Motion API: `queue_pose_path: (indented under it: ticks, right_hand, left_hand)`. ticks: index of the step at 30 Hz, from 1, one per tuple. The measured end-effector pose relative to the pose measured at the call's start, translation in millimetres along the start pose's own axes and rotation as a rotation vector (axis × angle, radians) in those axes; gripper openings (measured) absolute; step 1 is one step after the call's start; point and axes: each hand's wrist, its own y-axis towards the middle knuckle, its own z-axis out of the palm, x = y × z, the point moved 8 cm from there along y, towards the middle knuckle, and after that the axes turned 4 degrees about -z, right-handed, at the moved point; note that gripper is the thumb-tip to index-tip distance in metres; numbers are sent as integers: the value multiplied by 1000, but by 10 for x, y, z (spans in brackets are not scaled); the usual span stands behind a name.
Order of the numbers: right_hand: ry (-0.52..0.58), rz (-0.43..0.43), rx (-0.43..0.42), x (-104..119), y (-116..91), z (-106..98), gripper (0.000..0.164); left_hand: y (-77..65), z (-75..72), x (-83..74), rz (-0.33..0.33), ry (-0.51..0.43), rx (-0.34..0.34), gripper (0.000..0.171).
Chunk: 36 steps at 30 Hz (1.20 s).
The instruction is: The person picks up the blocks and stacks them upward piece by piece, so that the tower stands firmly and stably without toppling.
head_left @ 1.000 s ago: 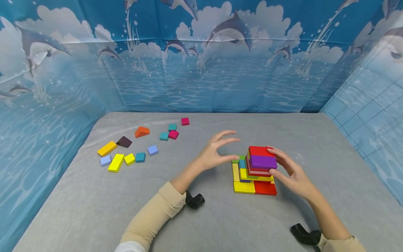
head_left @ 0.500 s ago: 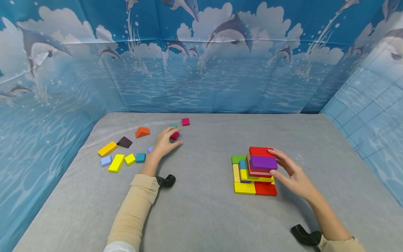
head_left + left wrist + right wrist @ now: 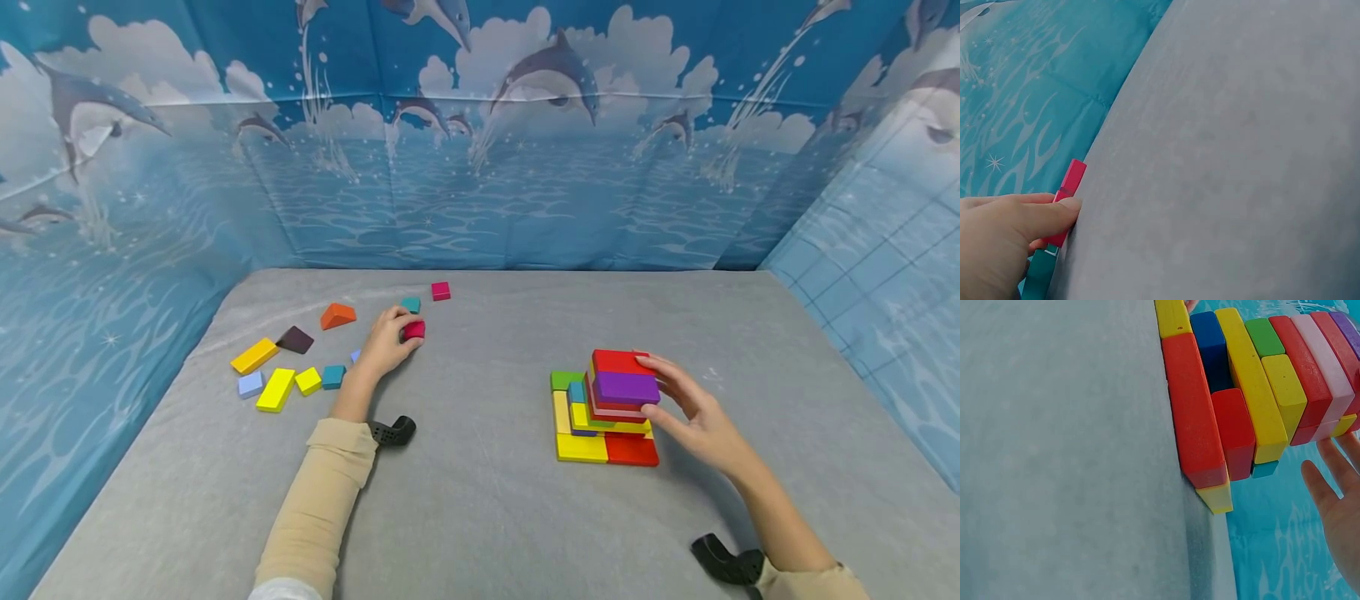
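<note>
Between the thumb and fingers of my left hand [image 3: 381,348] is a small magenta block [image 3: 415,330], pinched close over the table at the left. Right behind it sits a teal block [image 3: 410,305]; the left wrist view shows a second teal block [image 3: 1038,275] beside the fingers. On the right, a many-coloured stack of blocks [image 3: 582,447] has a purple block [image 3: 627,387] and a red block [image 3: 618,361] at its top. My right hand [image 3: 701,423] rests at the stack's right side, its fingers extended along the upper blocks, thumb toward the front.
Another magenta block [image 3: 441,291] lies farther back. Left of my left hand are an orange triangular block [image 3: 338,316], a dark triangular block [image 3: 296,339], a yellow block [image 3: 276,389] and several other small ones. A dolphin-print curtain [image 3: 480,200] borders the grey table [image 3: 487,517].
My left hand has gone from beside the stack leftward to the loose blocks and has taken hold of the magenta block. My right hand has stayed at the stack.
</note>
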Motion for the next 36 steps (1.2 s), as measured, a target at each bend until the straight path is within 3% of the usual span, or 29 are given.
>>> queue_pose_path:
  ticks: [5,9,12,18,22,25,29,32,36]
  right_hand:
    - [5,8,0,-12,-3,-4,64]
    - [10,2,0,-13,-5,-9,64]
    - [10,-4,1,-8,-5,-13,64]
    - [6,3,5,-7,-5,-7,64]
    - [7,8,5,-7,-5,-5,65]
    - [14,10,7,-6,-2,-6,65]
    - [20,13,10,-9,1,-7,64]
    - [20,13,13,-8,1,-7,64]
    - [23,3,17,-3,-1,-10,64]
  left_hand:
    - [-5,-5,-72,19,-19,-25,39]
    - [4,23,-351,83,-132,-36,39]
    - [11,66,-721,172,-221,-37,38]
    - [-66,201,-1581,342,-305,3,33]
    - [-154,270,-2067,405,-368,58,33]
    - [-202,320,-2332,430,-399,95,35]
    - [-233,423,-2550,427,-370,163,38]
    - [-248,503,-2630,411,-316,210,39]
    - [-261,567,-2685,411,-256,220,39]
